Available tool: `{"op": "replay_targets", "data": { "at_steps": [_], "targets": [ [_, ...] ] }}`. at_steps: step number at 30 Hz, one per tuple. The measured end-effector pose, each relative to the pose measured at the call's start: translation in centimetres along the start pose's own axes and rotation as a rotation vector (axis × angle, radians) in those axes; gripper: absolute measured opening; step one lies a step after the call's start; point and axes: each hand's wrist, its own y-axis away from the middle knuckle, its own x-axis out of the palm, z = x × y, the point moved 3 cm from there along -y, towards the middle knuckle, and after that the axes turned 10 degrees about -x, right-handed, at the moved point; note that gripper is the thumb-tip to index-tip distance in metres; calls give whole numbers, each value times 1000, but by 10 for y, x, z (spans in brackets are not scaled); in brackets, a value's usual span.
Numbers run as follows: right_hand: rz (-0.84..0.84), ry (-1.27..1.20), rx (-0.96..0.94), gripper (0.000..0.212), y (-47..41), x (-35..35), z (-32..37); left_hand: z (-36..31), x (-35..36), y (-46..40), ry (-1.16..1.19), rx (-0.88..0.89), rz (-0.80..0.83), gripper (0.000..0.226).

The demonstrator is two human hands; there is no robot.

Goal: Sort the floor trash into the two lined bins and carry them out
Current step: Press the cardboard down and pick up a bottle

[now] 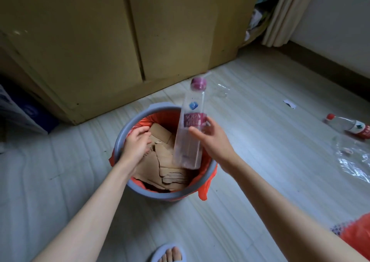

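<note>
A grey bin (160, 192) with an orange liner (204, 189) stands on the floor in the middle, filled with torn brown cardboard (166, 161). My left hand (138, 143) reaches over the bin's left rim, its fingers curled down on the cardboard. My right hand (212, 139) grips a clear soda bottle (190, 129) with a purple cap and label. The bottle is nearly upright, with its base just inside the bin's right side, and looks slightly blurred.
On the floor at right lie a clear bottle with a red cap (348, 126), crumpled clear plastic (352, 157), a paper scrap (289, 103) and more clear plastic (223, 90). A second orange liner (357, 235) shows bottom right. A yellow cabinet (100, 41) stands behind; my slippered foot (170, 253) is below.
</note>
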Motion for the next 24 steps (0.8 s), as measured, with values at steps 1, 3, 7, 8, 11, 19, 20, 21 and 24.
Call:
{"op": "replay_targets", "data": {
  "at_steps": [1,3,7,8,11,19,20,21,24],
  "targets": [
    [58,121,0,45,3,7,-6,-4,-3,2,58,-9,-13,21],
    [159,354,33,55,9,18,-17,-10,-5,6,55,16,0,18],
    [165,455,24,52,4,20,-14,-20,1,17,-15,92,1,19],
    [137,436,26,48,2,16,-8,-24,5,20,-17,108,3,20],
    [36,309,77,41,0,-5,5,-43,24,35,-55,190,25,22],
    [-165,231,225,40,65,-126,6,-89,136,92,-327,395,268,23],
    [-185,244,237,40,75,-143,5,-91,150,99,-371,400,308,24],
    [-212,258,251,40,86,-161,3,-92,167,108,-435,401,356,25],
    [-320,308,284,37,131,-220,1,-89,218,151,-761,374,624,32]
  ]
}}
